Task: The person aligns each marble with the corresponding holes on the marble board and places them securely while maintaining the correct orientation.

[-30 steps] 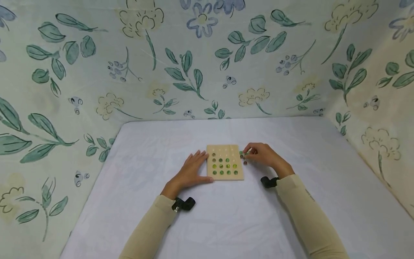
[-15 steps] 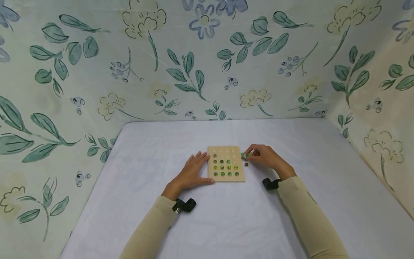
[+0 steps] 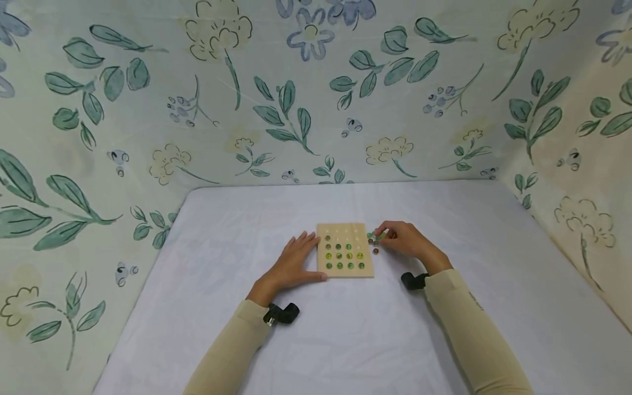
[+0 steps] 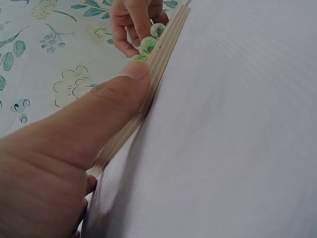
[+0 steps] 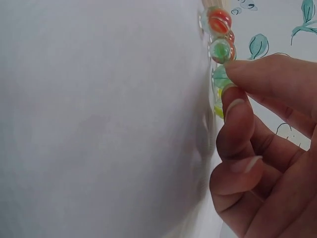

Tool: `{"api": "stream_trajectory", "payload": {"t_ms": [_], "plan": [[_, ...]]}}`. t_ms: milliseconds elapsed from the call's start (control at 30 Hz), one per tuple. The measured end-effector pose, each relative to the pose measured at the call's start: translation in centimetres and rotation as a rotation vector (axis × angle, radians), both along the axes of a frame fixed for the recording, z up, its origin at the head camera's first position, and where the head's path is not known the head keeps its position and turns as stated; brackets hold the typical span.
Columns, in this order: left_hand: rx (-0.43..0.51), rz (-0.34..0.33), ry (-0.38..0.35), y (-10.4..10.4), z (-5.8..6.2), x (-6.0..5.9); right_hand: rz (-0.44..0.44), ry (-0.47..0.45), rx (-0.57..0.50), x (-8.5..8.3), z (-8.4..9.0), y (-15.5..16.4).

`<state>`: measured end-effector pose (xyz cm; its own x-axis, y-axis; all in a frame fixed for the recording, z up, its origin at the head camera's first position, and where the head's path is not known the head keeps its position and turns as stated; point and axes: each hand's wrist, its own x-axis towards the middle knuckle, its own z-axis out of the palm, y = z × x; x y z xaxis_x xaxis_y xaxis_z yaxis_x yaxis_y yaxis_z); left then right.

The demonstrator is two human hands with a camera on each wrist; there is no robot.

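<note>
A square wooden board (image 3: 366,226) lies on the white tabletop, with green and yellow marbles (image 3: 344,255) seated in its nearer rows of holes. My left hand (image 3: 310,253) rests flat against the board's left edge, and its thumb (image 4: 106,106) presses the board's side (image 4: 161,57). My right hand (image 3: 382,236) is just right of the board's far corner, among a few loose marbles (image 3: 375,250). Its thumb and forefinger pinch a green marble (image 5: 220,77). An orange marble (image 5: 219,20) and another green one (image 5: 221,50) lie beyond the fingertips.
White cloth (image 3: 345,329) covers the table. Floral-patterned walls (image 3: 316,99) close it in at the back, left and right. Small black wrist cameras (image 3: 281,314) sit at both sleeves.
</note>
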<state>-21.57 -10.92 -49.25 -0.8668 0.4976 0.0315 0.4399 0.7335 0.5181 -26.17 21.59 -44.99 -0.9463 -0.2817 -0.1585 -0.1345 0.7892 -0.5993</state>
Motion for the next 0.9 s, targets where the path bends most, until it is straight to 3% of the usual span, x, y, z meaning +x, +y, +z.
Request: {"api": "stream_trajectory", "payload": {"t_ms": [900], "plan": [[0.009,0.005,0.000,-0.02,-0.07,-0.07,0.023,-0.006,0.010,0.49,-0.12,0.22]]}}
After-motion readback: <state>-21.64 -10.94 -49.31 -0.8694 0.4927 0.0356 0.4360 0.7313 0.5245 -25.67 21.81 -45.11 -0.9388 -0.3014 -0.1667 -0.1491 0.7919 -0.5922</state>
